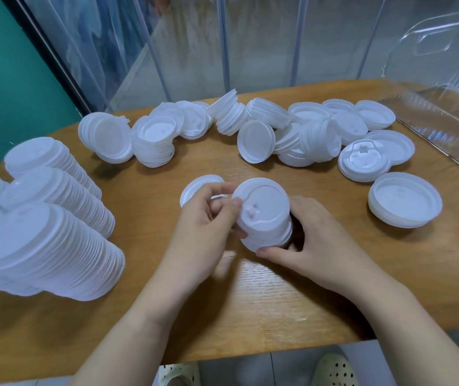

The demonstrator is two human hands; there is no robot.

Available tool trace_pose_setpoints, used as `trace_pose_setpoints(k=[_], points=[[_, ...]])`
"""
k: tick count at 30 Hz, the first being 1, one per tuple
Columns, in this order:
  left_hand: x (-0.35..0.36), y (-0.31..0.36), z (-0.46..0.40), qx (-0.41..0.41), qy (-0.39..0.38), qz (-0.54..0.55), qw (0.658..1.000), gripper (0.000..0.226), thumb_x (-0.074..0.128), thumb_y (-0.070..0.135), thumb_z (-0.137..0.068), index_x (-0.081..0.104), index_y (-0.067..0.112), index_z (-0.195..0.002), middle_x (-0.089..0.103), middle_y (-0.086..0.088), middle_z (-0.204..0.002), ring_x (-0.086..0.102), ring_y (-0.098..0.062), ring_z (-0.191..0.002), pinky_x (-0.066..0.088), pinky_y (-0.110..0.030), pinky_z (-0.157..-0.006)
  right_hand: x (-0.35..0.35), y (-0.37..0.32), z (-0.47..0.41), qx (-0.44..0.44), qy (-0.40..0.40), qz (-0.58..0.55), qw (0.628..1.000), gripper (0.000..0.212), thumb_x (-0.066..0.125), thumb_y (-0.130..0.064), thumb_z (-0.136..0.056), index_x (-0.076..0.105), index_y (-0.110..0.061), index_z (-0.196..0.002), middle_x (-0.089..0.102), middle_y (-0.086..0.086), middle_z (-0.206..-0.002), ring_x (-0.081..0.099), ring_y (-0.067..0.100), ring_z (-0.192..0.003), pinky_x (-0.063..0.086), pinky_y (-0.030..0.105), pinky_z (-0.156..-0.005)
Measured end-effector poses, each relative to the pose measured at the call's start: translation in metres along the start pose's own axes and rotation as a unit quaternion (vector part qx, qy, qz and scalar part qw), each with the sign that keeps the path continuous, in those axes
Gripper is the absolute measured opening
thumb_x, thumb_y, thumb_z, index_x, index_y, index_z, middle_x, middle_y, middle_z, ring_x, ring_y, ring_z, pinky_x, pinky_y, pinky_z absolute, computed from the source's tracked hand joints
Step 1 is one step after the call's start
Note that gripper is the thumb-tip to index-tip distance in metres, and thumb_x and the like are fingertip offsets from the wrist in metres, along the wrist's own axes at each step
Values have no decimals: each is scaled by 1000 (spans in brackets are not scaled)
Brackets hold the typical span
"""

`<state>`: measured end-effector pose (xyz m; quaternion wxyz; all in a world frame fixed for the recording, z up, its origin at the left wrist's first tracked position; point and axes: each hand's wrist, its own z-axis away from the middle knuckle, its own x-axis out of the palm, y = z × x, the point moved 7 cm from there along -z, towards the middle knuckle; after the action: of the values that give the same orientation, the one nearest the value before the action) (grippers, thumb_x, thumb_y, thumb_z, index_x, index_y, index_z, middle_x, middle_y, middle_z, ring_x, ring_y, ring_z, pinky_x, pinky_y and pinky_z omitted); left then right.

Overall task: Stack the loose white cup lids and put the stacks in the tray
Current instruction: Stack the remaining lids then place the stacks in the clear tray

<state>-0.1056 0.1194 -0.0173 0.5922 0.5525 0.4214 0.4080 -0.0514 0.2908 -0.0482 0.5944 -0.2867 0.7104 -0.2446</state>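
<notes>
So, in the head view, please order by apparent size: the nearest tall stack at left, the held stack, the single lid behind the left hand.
1. Nearest tall stack, enlarged by nearness.
2. Held stack.
3. Single lid, partly hidden.

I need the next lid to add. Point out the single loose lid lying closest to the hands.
The lone lid lying flat just behind the left hand, partly hidden by its fingers. All other loose lids sit farther back or far right.

Bare worktop lies open along the near edge. Tall lid stacks wall off the left, a loose lid heap blocks the far side, and the clear tray closes the right corner.
</notes>
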Motion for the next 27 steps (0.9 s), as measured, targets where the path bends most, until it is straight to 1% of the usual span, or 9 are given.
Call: trace_pose_setpoints(k=[2, 4, 8, 11, 14, 18, 21, 23, 27], points=[[-3, -2, 0, 7, 7, -77, 997, 10, 56, 16, -105, 63, 20, -111, 67, 1, -69, 64, -11, -63, 53, -24, -61, 0, 1, 0, 1, -2, 5, 1000, 82, 68, -76, -65, 55, -37, -136, 59, -22, -126, 48, 0, -118, 42, 26, -101], [-4, -3, 1, 11, 9, -123, 992, 10, 54, 20, -105, 62, 23, -108, 63, 3, -64, 59, -7, -58, 50, -27, -56, 0, 1, 0, -1, -2, 7, 1000, 82, 68, -76, -66, 54, -38, -137, 58, -23, -126, 47, -2, -118, 40, 23, -101], [-1, -8, 2, -5, -22, -181, 983, 11, 53, 23, -105, 62, 29, -106, 62, 10, -62, 58, -6, -58, 48, -23, -55, 0, -1, 1, -5, 2, 3, 1000, 76, 78, -66, -69, 54, -43, -137, 58, -25, -125, 48, -4, -119, 38, 16, -98], [2, -10, 2, 13, -35, -222, 974, 9, 53, 28, -105, 62, 30, -105, 68, 3, -70, 60, -9, -58, 52, -30, -62, -2, -3, 1, -12, 8, 0, 1000, 74, 81, -62, -69, 55, -41, -135, 59, -24, -124, 49, -3, -119, 38, 15, -98], [4, -14, 0, 16, -36, -238, 970, 9, 52, 31, -105, 61, 29, -105, 69, -3, -73, 60, -11, -54, 49, -32, -57, -2, -2, 1, -9, 2, -3, 1000, 78, 86, -59, -67, 53, -41, -135, 58, -24, -126, 47, -6, -120, 34, 9, -98], [3, -16, -2, 24, -32, -253, 967, 8, 53, 35, -104, 60, 32, -104, 69, 1, -76, 59, -10, -58, 45, -29, -62, -4, -6, 3, -15, -4, -9, 1000, 78, 85, -63, -64, 41, -59, -128, 52, -32, -127, 42, -13, -122, 27, 0, -97], [4, -17, -3, 24, -25, -243, 969, 7, 53, 34, -104, 60, 32, -103, 69, -1, -76, 56, -9, -55, 44, -30, -61, -6, -10, 3, -21, 6, -19, 1000, 58, 74, -69, -73, 39, -68, -119, 52, -36, -124, 45, -13, -120, 28, 0, -95], [4, -17, -4, 24, -20, -241, 970, 8, 53, 34, -104, 61, 31, -104, 69, -1, -76, 55, -8, -55, 44, -30, -61, -6, -11, 3, -24, 14, -15, 1000, 53, 66, -72, -77, 37, -71, -121, 53, -37, -123, 46, -13, -118, 30, 2, -95], [5, -19, -6, 24, -14, -260, 965, 14, 51, 36, -105, 65, 32, -101, 68, 4, -73, 56, -6, -56, 47, -29, -63, -3, -6, 1, -18, 14, -15, 1000, 57, 66, -71, -79, 47, -55, -131, 58, -30, -124, 49, -7, -119, 36, 12, -97]])
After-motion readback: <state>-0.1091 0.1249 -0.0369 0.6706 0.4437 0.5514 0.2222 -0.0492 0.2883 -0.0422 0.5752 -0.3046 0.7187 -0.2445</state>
